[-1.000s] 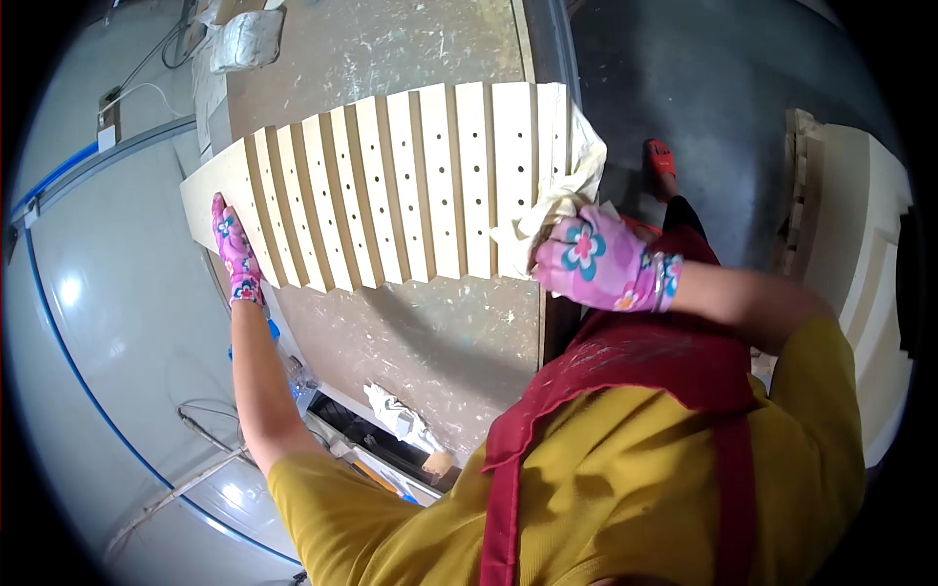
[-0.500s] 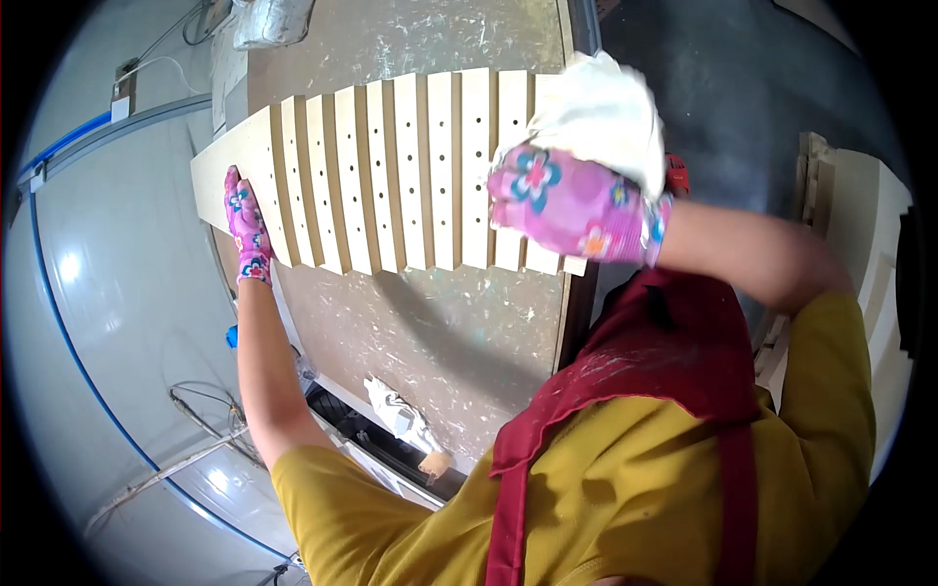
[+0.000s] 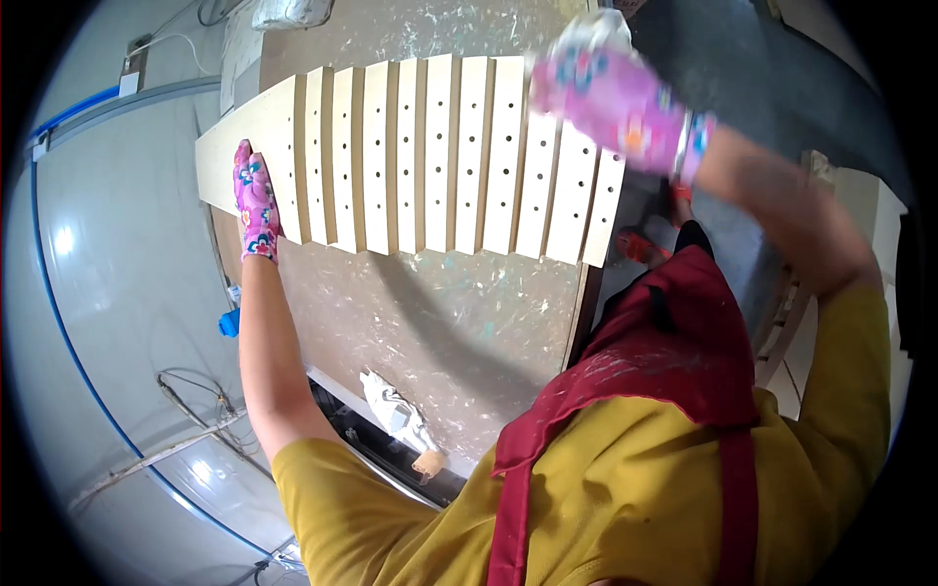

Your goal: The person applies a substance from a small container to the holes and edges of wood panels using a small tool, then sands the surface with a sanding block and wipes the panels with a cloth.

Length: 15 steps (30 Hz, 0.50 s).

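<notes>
A row of pale wooden strips with small dark holes lies across the worktable, their edges stepped or overlapping like a fan. On the broad plain strip at the left end, my left hand rests flat in a pink flowered glove, fingers stretched. My right hand, gloved alike, is over the far right end of the row. Bunched in it is a white cloth, partly hidden behind the glove and smeared by motion. Whether the cloth touches the wood I cannot tell.
The scuffed brown tabletop extends in front of and behind the strips. A crumpled white rag lies near its front left edge. A whitish bundle sits at the back. Left stands a grey panel with a blue hose.
My right hand with the cloth has moved away and to the right, uncovering the right-end strips. My left hand stays on the left strip. The view has shifted slightly.
</notes>
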Tool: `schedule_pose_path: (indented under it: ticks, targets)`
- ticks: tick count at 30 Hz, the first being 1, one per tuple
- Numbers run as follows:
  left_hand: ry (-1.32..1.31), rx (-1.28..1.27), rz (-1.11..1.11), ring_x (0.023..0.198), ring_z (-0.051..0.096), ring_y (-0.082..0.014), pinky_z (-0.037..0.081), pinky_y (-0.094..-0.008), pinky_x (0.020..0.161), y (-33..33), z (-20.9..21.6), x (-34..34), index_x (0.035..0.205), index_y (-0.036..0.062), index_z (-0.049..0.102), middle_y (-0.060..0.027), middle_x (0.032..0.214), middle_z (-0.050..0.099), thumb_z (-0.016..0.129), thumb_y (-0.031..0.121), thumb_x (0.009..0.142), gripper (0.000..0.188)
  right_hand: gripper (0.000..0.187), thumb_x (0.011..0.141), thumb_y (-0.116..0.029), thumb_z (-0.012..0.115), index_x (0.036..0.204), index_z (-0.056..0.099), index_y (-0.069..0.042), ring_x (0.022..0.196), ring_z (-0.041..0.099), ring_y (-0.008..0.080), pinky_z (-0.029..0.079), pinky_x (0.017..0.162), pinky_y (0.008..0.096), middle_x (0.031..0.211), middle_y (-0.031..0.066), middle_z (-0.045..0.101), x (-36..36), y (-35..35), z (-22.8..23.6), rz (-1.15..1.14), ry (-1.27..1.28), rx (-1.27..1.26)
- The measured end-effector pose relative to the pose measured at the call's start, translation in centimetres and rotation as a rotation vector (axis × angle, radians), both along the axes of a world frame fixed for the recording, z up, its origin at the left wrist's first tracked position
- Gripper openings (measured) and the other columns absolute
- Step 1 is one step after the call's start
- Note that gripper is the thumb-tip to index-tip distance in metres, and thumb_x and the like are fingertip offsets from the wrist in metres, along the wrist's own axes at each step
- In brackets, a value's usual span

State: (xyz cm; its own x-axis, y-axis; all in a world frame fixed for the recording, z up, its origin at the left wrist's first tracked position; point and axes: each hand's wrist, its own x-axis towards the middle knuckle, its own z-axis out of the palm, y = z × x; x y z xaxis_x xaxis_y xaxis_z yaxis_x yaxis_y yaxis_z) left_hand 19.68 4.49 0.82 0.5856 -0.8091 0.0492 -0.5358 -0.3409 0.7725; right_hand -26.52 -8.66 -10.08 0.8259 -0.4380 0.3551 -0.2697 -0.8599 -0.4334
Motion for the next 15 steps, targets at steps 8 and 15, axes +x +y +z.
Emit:
schedule_pose_path:
  ticks: [8,15]
  targets:
    - [-0.2,0.097,-0.066,0.128,0.041,-0.0194,0.032,-0.0306,0.108,0.2,0.5,1.5,0.144,0.0052,0.035,-0.0093,0.143,0.041,0.046,0.029,0.099,0.052,0.027,0.089,-0.023,0.064,0.102,0.063,0.0,0.075,0.061,0.0094,0.049,0.065,0.0236,0.081,0.0031,0.064,-2.8,-4.2,4.4,-0.053,-0.567,1.008]
    - [0.057,-0.01,0.013,0.13,0.04,-0.0194,0.034,-0.0319,0.108,-0.7,-0.2,-0.9,0.144,0.0059,0.033,-0.0071,0.145,0.038,0.047,0.023,0.1,0.049,0.039,0.089,-0.02,0.057,0.122,0.053,0.001,0.117,0.05,0.032,0.04,0.098,0.0421,0.123,0.0187,0.054,-3.3,-7.5,-6.5,-0.231,-0.279,0.076]
